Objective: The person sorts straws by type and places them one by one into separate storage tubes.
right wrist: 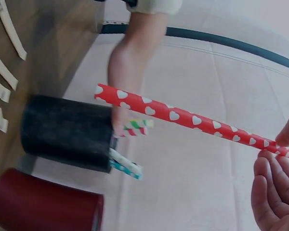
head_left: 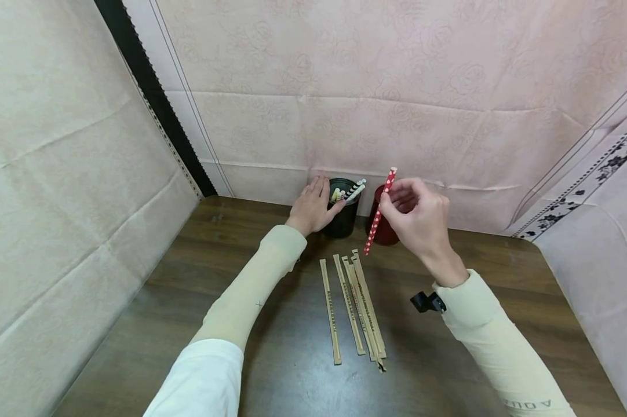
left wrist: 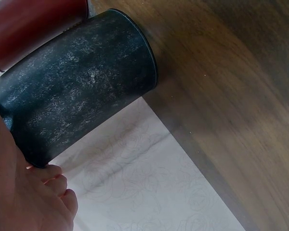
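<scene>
In the head view my right hand (head_left: 418,214) pinches a red paper straw with white hearts (head_left: 380,212) between thumb and fingertips, tilted in front of the dark red cup (head_left: 385,234). The right wrist view shows the grip near one end of the straw (right wrist: 183,119). My left hand (head_left: 313,202) rests at the rim of a black cup (head_left: 341,221), fingers extended along its far left side and thumb laid toward its opening. Several patterned straws (head_left: 357,189) lean out of this upright cup. The red cup stands just to its right.
Several narrow brown printed strips (head_left: 330,313) lie lengthwise on the dark wooden table (head_left: 438,359), in front of the cups. A pale patterned cloth (head_left: 386,104) hangs close behind the cups, and more cloth bounds both sides. A small black device (head_left: 427,302) sits at my right wrist.
</scene>
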`<action>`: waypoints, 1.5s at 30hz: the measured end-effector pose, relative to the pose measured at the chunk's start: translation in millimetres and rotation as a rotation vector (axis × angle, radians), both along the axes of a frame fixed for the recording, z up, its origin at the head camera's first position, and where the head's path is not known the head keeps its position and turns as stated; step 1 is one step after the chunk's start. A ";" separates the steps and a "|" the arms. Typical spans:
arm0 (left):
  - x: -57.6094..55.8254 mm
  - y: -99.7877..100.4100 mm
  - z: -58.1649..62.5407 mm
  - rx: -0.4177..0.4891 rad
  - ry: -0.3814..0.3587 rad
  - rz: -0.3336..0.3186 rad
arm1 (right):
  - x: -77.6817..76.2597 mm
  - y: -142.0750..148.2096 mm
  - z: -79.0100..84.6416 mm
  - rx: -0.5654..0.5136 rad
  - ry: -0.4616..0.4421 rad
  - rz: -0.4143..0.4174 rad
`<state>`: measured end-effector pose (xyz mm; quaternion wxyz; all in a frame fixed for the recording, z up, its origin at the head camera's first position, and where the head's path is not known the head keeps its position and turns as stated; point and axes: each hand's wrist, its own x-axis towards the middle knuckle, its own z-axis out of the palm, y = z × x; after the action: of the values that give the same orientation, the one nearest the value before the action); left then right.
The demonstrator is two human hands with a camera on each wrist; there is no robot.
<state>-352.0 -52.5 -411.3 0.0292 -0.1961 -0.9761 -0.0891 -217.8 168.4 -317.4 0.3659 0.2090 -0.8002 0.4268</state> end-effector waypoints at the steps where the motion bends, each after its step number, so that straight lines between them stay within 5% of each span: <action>1: 0.2 0.0 0.0 0.001 0.002 -0.001 | -1.3 0.1 3.4 -0.004 0.019 -0.002; 16: 0.0 -1.5 1.7 0.010 -0.010 0.000 | -32.0 -8.0 32.4 -0.058 0.145 -0.038; 34: 0.0 -1.0 0.8 0.005 -0.001 0.004 | -72.9 -38.8 1.8 -0.014 0.029 -0.029; 45: -1.9 0.2 -0.9 -0.007 -0.005 0.004 | -76.4 -33.5 -8.3 -0.044 -0.202 -0.044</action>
<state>-353.9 -52.4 -412.3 0.0261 -0.1940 -0.9769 -0.0859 -294.2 134.9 -325.7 0.2972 0.1390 -0.8278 0.4552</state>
